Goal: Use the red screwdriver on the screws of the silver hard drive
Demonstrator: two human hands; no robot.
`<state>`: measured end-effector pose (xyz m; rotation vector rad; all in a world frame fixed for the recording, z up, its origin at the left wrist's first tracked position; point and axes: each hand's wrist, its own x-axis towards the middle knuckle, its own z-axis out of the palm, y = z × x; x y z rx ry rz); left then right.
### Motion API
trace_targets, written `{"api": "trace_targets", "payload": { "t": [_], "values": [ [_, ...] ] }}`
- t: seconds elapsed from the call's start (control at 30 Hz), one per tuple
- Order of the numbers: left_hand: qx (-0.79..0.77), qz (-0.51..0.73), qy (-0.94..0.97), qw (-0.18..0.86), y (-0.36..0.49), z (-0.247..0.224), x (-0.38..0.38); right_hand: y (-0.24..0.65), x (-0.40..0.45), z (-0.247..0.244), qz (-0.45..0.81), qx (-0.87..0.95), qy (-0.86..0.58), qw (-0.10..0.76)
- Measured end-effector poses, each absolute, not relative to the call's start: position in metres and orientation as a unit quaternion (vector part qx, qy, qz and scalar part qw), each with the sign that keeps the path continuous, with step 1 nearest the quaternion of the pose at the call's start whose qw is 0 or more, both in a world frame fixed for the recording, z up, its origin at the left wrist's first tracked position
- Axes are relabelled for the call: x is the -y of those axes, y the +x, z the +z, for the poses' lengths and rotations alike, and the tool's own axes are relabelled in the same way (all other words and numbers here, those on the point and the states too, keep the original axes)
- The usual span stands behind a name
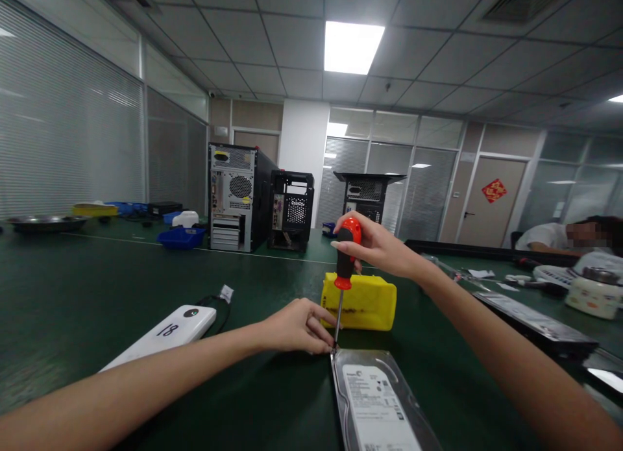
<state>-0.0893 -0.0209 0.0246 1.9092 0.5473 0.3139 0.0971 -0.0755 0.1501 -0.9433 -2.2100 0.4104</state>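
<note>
A hard drive (374, 399) with a white label lies on the green table, its far end toward the middle of the view. My right hand (372, 246) is closed round the red and black handle of a screwdriver (343, 263). The shaft stands nearly upright, its tip down at the drive's far left corner. At that same corner, the bent fingers of my left hand (304, 324) grip the drive's edge, close beside the shaft; their exact contact is partly hidden. Just behind, a yellow plastic bin (365, 302) sits on the table.
Left of my forearm lies a white device marked 18 (165, 334) with a cable. Computer cases (238, 198) and a blue bin (181, 237) stand farther back. Another drive-like unit (535, 318), a jar (594, 292) and a person (548, 237) are at the right.
</note>
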Motion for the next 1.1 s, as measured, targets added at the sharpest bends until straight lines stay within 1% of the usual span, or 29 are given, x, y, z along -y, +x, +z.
{"api": "trace_targets", "payload": {
  "t": [0.27,0.57,0.73,1.1],
  "values": [
    [-0.248,0.135,0.805,0.522,-0.088,0.030,0.027,0.097,0.074,0.149,0.158,0.850,-0.368,0.343],
    [-0.235,0.140,0.826,0.493,-0.089,0.028,0.026,0.098,0.073,0.149,0.160,0.850,-0.369,0.340],
    [-0.233,0.136,0.823,0.501,-0.088,0.029,0.029,0.098,0.074,0.149,0.157,0.852,-0.369,0.335],
    [-0.241,0.159,0.840,0.459,-0.088,0.028,0.032,0.098,0.075,0.149,0.155,0.852,-0.366,0.341]
  ]
}}
